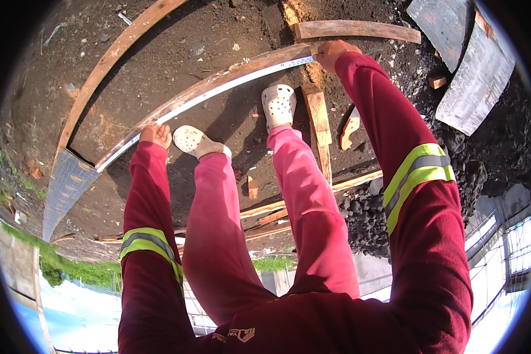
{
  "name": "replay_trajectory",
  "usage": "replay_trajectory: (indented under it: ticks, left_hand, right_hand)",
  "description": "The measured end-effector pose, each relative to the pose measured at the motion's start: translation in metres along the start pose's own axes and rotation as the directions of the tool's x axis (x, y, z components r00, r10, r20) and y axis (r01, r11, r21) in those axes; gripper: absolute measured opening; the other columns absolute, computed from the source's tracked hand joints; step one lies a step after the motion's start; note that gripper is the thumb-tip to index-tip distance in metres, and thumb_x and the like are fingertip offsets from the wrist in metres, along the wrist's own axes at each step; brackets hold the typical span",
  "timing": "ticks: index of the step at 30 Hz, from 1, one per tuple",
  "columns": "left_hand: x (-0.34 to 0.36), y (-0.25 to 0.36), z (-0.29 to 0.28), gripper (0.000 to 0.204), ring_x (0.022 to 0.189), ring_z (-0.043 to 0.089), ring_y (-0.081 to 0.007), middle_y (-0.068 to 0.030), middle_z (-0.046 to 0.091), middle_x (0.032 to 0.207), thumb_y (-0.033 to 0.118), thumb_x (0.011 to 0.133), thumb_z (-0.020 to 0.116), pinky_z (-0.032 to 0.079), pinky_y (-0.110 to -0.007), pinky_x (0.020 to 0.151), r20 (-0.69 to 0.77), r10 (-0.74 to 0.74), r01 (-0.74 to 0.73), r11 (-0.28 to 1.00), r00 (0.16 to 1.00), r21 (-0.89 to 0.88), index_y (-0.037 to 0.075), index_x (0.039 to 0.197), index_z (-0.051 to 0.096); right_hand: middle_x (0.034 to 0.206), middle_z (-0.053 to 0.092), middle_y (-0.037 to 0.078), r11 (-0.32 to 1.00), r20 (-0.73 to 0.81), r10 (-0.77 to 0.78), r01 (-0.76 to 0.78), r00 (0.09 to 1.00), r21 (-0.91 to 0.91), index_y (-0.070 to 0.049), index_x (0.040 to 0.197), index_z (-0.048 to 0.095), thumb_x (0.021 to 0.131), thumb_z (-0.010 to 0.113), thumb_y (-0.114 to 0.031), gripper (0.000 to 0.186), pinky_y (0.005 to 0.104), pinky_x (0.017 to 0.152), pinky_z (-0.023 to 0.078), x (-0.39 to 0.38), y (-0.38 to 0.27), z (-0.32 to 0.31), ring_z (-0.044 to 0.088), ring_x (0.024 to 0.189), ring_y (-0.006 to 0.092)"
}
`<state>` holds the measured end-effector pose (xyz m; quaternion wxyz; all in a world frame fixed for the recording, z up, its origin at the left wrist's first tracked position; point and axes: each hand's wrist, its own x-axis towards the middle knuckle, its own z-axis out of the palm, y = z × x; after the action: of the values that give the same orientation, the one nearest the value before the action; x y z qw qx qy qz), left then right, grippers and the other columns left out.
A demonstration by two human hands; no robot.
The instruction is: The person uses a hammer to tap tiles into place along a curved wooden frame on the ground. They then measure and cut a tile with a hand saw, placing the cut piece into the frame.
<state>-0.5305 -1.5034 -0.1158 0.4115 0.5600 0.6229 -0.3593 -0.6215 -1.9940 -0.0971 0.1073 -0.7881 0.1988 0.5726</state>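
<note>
A long wooden plank [230,74] lies across the dirt in front of my feet. Along its near edge runs a narrow, pale measuring strip [218,90] with small dark marks. My right hand [335,54] is closed at the strip's right end, beside the plank's end, its fingertips partly hidden. Farther left, my left hand [156,135] has its fingers curled over the strip near the plank's left part. Both arms reach outward in dark red sleeves with yellow reflective bands.
My pale clogs [279,105] stand close to the plank. A curved-looking board [109,59] lies beyond at left, touching a grey sheet [71,183]. At right are a wood block [317,115], another board [360,29], grey metal sheets [478,76] and gravel [366,218].
</note>
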Motion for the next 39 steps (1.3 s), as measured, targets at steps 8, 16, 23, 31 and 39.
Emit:
replay_trajectory:
  ticks: [8,16,23,31,39]
  left_hand:
    - [-0.005,-0.024,0.005,0.015,0.073,0.058,-0.015,0.0017,0.055,0.074,0.022,0.092,0.043,0.045,-0.031,0.065,-0.12,-0.045,0.036,0.996,0.992,-0.079,0.01,0.088,0.051]
    - [-0.089,-0.067,-0.065,0.016,0.069,0.057,-0.0128,0.0017,0.056,0.076,0.025,0.094,0.043,0.044,-0.03,0.061,-0.074,0.027,-0.044,0.971,0.997,-0.234,0.011,0.089,0.051]
    - [-0.162,-0.041,-0.165,0.017,0.072,0.056,-0.0125,0.0022,0.058,0.079,0.029,0.092,0.047,0.044,-0.03,0.063,-0.027,0.16,-0.159,0.917,0.987,-0.365,0.013,0.092,0.052]
    - [-0.254,-0.01,-0.271,0.021,0.072,0.056,-0.0137,0.0009,0.059,0.082,0.033,0.092,0.046,0.042,-0.03,0.063,-0.04,0.392,-0.34,0.737,0.919,-0.584,0.014,0.094,0.053]
    - [-0.358,-0.088,-0.302,0.038,0.084,0.058,-0.0109,-0.0041,0.061,0.097,0.036,0.093,0.046,0.047,-0.024,0.069,0.188,0.655,-0.57,0.739,0.732,-0.359,0.007,0.116,0.055]
  right_hand:
    - [0.098,0.065,0.009,1.0,-0.079,-0.023,0.022,0.997,-0.016,-0.022,0.101,0.065,0.084,0.048,-0.042,0.032,0.0406,0.084,0.045,-0.047,0.003,0.002,0.061,0.093,0.0276]
    - [0.079,0.065,0.011,0.97,0.09,-0.235,0.228,0.968,0.085,-0.014,0.09,0.066,0.082,0.051,-0.04,0.03,0.0384,0.072,0.047,-0.173,0.016,-0.004,0.062,0.078,0.0297]
    - [0.085,0.066,0.013,0.97,0.123,-0.241,0.234,0.963,0.065,-0.013,0.096,0.067,0.081,0.051,-0.042,0.036,0.0384,0.076,0.048,-0.265,-0.038,-0.046,0.063,0.083,0.0295]
    - [0.085,0.065,0.015,0.919,0.018,-0.377,0.372,0.926,0.128,-0.009,0.093,0.067,0.08,0.055,-0.04,0.035,0.0385,0.074,0.047,-0.368,-0.105,-0.075,0.062,0.082,0.0301]
    - [0.068,0.061,0.005,0.721,0.008,-0.583,0.512,0.813,0.467,0.0,0.081,0.064,0.086,0.053,-0.026,0.028,0.0255,0.055,0.044,-0.424,-0.182,-0.055,0.056,0.059,0.0125]
